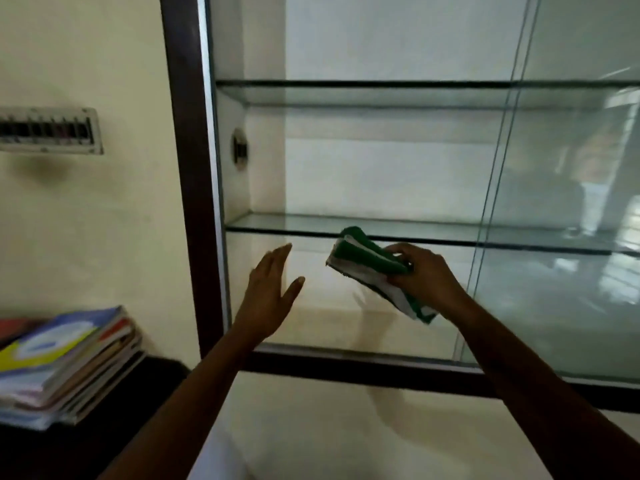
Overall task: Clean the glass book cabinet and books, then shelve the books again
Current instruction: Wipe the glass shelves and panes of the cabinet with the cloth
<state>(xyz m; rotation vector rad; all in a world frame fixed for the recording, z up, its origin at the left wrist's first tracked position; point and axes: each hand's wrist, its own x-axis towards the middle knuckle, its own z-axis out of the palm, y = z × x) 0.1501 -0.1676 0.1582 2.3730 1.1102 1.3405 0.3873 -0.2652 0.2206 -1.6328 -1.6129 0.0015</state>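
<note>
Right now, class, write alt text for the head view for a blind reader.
A right hand holds a folded green cloth before a glass cabinet; the left hand is raised, fingers straight. Books lie stacked at left.

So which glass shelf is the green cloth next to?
The lower clear glass shelf: the folded green-and-white cloth held in the right hand reaches its front edge, while the upper glass shelf sits well above.

Blurred book stack (65, 365) and switch panel (48, 129), partly beyond left edge.
</note>
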